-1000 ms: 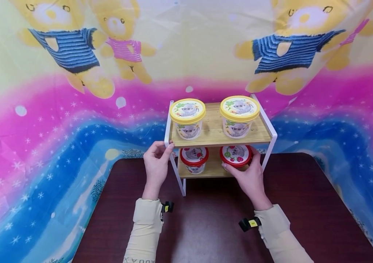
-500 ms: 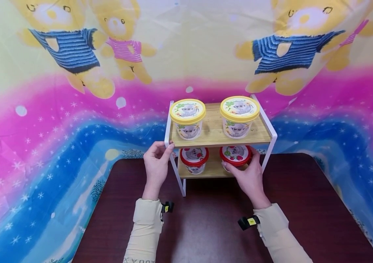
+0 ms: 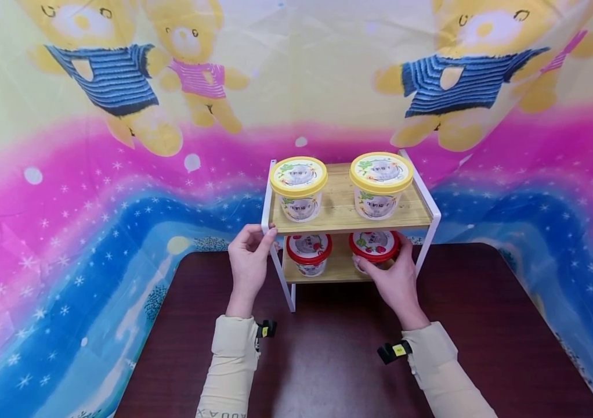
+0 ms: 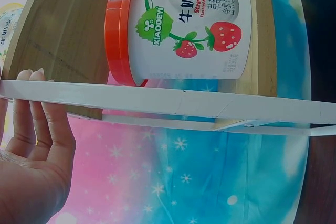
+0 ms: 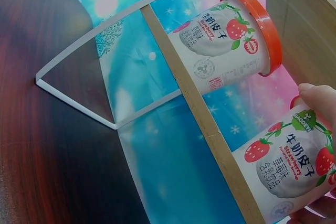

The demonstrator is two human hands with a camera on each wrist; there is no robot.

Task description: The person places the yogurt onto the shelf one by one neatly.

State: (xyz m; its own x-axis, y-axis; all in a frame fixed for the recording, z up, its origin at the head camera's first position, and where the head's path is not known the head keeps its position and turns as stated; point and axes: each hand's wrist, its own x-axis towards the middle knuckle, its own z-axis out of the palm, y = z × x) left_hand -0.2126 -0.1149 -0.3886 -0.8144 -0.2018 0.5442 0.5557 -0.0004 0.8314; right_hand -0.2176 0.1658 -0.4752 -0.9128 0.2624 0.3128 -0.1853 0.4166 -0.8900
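Note:
A two-tier shelf rack (image 3: 346, 225) with wooden boards and a white metal frame stands on the table. My left hand (image 3: 249, 255) holds its upper left front corner, thumb in front; in the left wrist view the fingers (image 4: 50, 124) reach behind the white bar. On the lower board, my right hand (image 3: 397, 280) grips the right red-lidded strawberry milk cup (image 3: 375, 245), thumb at its near side and fingers round its right. The right wrist view shows this cup (image 5: 294, 163) upright against the board edge. Another red-lidded cup (image 3: 309, 251) stands left on the same board.
Two yellow-lidded cups (image 3: 299, 188) stand on the upper board, one left and one right. The dark reddish-brown table (image 3: 317, 360) extends in front of the rack. Behind hangs a bear-print cloth (image 3: 296, 75), close to the rack's back.
The right cup's lid print has turned slightly in my right hand, and the right wrist has shifted a little to the left. My left hand stays in place on the rack.

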